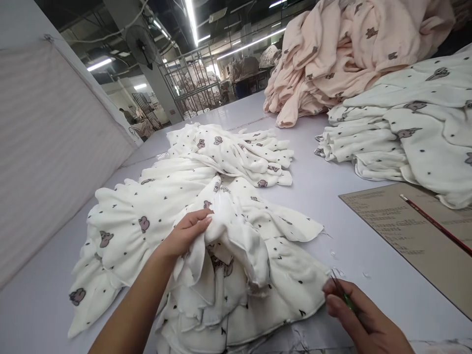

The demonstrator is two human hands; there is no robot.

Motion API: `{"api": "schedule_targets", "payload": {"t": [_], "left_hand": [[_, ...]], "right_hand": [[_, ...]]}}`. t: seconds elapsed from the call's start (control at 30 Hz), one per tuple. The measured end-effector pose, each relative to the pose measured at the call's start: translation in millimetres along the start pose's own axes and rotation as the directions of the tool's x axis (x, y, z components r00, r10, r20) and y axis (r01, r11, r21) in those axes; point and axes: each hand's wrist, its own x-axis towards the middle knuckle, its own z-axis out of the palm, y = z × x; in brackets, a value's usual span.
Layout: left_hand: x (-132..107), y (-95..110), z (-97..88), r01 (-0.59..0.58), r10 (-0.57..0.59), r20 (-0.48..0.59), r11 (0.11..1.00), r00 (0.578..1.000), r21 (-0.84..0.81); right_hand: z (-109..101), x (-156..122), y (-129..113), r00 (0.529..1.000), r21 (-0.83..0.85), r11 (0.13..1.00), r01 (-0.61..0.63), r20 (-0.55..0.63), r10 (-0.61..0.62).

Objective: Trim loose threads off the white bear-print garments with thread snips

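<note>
My left hand is closed on a fold of a white fleece garment printed with small hearts and grey-pink figures, and lifts that fold off the stack below. My right hand is at the lower right, by the garment's hem. Its fingers pinch a small green-handled thread snip whose tips point toward the fabric edge. More of the same white pieces lie spread to the left and behind.
A brown printed card with a red pencil lies on the pale table at right. Stacks of white garments and pink ones rise at the back right. Thread scraps lie near the hem. A striped panel stands at left.
</note>
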Motion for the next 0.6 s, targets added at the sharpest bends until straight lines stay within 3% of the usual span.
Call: {"api": "schedule_targets", "payload": {"t": [0.07, 0.2, 0.27, 0.4, 0.53, 0.6], "left_hand": [[-5.6, -7.4, 3.0, 0.014, -0.016, -0.029, 0.998, 0.999, -0.054], [-5.9, -22.0, 14.8, 0.021, -0.028, -0.073, 0.995, 0.997, -0.093], [-8.5, -22.8, 15.6, 0.035, -0.038, -0.049, 0.998, 0.998, -0.056], [-23.5, -10.0, 24.3, 0.080, -0.077, -0.025, 0.986, 0.997, 0.148], [-33.8, 3.2, 60.7, -0.123, 0.141, 0.006, 0.836, 0.990, 0.535], [-33.3, 3.8, 80.4, -0.220, 0.250, 0.028, 0.787, 0.968, 0.577]], "right_hand": [[21.2, 2.9, -9.0, 0.992, 0.024, 0.992, 0.125, -0.003, -0.125], [59.1, 11.7, -30.2, 0.974, 0.022, 0.974, 0.224, 0.027, -0.225], [65.0, 18.5, -35.6, 0.965, 0.026, 0.965, 0.259, 0.034, -0.260], [54.9, 26.7, -40.7, 0.949, 0.048, 0.949, 0.311, 0.038, -0.312], [49.6, 20.8, -48.7, 0.952, 0.054, 0.952, 0.303, 0.035, -0.305], [51.5, 15.2, -54.4, 0.958, 0.058, 0.957, 0.283, 0.034, -0.285]]}}
